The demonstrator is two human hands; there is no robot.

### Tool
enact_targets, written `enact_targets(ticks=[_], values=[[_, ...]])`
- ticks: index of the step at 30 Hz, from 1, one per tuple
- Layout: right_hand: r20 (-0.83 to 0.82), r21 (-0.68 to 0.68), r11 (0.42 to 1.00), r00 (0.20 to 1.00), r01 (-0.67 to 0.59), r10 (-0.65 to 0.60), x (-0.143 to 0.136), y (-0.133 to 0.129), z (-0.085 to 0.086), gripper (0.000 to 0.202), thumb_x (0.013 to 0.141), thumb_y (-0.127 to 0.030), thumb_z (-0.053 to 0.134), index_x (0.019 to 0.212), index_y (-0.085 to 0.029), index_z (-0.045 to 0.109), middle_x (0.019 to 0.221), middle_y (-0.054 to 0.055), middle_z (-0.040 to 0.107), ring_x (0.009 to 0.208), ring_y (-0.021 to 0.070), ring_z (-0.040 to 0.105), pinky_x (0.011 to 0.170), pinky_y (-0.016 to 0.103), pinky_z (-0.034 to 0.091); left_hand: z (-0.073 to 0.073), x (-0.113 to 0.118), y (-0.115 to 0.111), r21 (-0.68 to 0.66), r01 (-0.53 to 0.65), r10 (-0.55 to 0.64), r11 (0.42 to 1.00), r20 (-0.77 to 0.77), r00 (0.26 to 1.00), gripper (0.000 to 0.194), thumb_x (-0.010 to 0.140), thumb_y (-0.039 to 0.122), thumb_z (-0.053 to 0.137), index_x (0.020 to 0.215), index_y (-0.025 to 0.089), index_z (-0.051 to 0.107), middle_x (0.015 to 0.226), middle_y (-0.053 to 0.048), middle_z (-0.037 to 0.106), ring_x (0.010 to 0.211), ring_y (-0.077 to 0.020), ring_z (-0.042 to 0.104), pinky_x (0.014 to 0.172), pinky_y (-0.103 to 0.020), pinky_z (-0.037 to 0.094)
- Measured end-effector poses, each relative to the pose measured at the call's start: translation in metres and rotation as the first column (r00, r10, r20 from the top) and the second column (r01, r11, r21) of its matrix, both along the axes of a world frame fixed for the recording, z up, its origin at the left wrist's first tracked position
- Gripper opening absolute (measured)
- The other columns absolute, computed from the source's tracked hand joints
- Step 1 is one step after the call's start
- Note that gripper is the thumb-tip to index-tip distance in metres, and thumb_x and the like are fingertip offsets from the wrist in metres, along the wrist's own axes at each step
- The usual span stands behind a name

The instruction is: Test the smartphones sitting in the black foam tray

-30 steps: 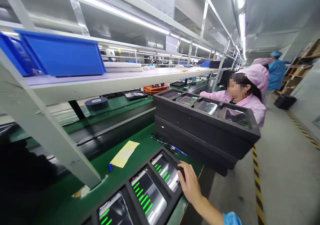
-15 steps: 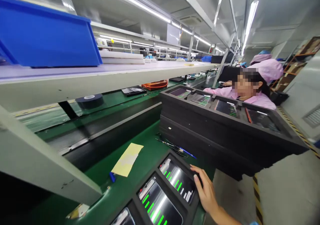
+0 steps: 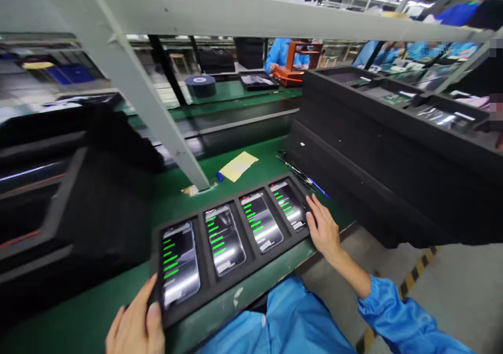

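Green workbench [image 3: 271, 156], and 4 lit smartphones [image 3: 261, 223] sit in a black foam tray [image 3: 206, 262]! Left hand [image 3: 137, 322], right hand [image 3: 324, 228], half-open, brace its ends, ungripped: positioning, seemingly; next calls for even pressure.

I can read no word, number or brand from here. Green bars and pale lines, too small to make out, stand on the four flat, rectangular phones with glossy black screens [image 3: 223, 241], between the fingers of the left hand [image 3: 135, 320] and those of the right hand [image 3: 324, 231]. Tiny red marks, just as illegible, top the two phones nearest the right fingers. Well to the right of those fingers, blurred white label-like strips [image 3: 464, 116] lie in the stacked black foam trays [image 3: 353, 128]; nearer the floor, yellow-and-black striped warning tape [image 3: 418, 271] shows.
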State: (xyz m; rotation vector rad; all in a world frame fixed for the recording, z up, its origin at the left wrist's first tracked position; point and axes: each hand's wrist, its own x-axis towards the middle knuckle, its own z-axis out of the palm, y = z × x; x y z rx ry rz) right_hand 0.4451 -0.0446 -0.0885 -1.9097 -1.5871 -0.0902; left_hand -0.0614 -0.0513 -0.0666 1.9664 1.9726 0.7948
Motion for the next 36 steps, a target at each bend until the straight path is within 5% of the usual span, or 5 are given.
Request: enact_targets(ticks=[4, 17, 31, 36], values=[[0.008, 0.066, 0.997, 1.0, -0.027, 0.027, 0.0, 0.001, 0.001, 0.054, 0.116, -0.039, 0.039, 0.166, -0.025, 0.051, 0.167, 0.01, 0.059, 0.155, 0.0289, 0.053, 0.125, 0.052, 0.049, -0.009, 0.003, 0.003, 0.014, 0.029, -0.028, 0.999, -0.052, 0.998, 0.059, 0.109, 0.048, 0.035, 0.161, 0.027, 0.053, 0.149, -0.016, 0.067, 0.139, -0.0389, 0.062, 0.126, -0.067, 0.041], [0.12, 0.178, 0.964, 0.977, -0.196, 0.176, -0.002, 0.0, 0.003, 0.037, 0.11, -0.032, 0.049, 0.134, -0.018, 0.072, 0.14, 0.017, 0.076, 0.142, 0.0317, 0.062, 0.124, 0.056, 0.048, -0.003, 0.016, -0.006, 0.12, 0.097, -0.093, 0.988, -0.039, 0.995, 0.054, 0.115, 0.046, 0.038, 0.163, 0.024, 0.05, 0.156, -0.016, 0.064, 0.146, -0.0341, 0.057, 0.125, -0.056, 0.041], [0.119, 0.24, 0.949, 0.977, -0.203, 0.179, -0.003, -0.003, 0.0, 0.035, 0.109, -0.029, 0.053, 0.136, -0.019, 0.072, 0.139, 0.017, 0.075, 0.137, 0.035, 0.066, 0.119, 0.061, 0.052, 0.0, 0.014, -0.017, 0.076, 0.108, -0.107, 0.991, -0.009, 0.994, 0.055, 0.115, 0.044, 0.043, 0.165, 0.022, 0.048, 0.16, -0.015, 0.06, 0.149, -0.0338, 0.054, 0.127, -0.054, 0.042], [0.129, 0.137, 0.94, 0.947, -0.312, 0.295, -0.012, -0.004, 0.018, 0.045, 0.106, -0.021, 0.052, 0.148, -0.027, 0.067, 0.146, 0.014, 0.07, 0.142, 0.0358, 0.063, 0.12, 0.065, 0.052, 0.015, 0.014, -0.016, 0.205, 0.113, -0.102, 0.972, -0.062, 0.993, 0.045, 0.109, 0.033, 0.059, 0.153, 0.023, 0.061, 0.161, -0.019, 0.055, 0.15, -0.0382, 0.052, 0.128, -0.06, 0.04]])
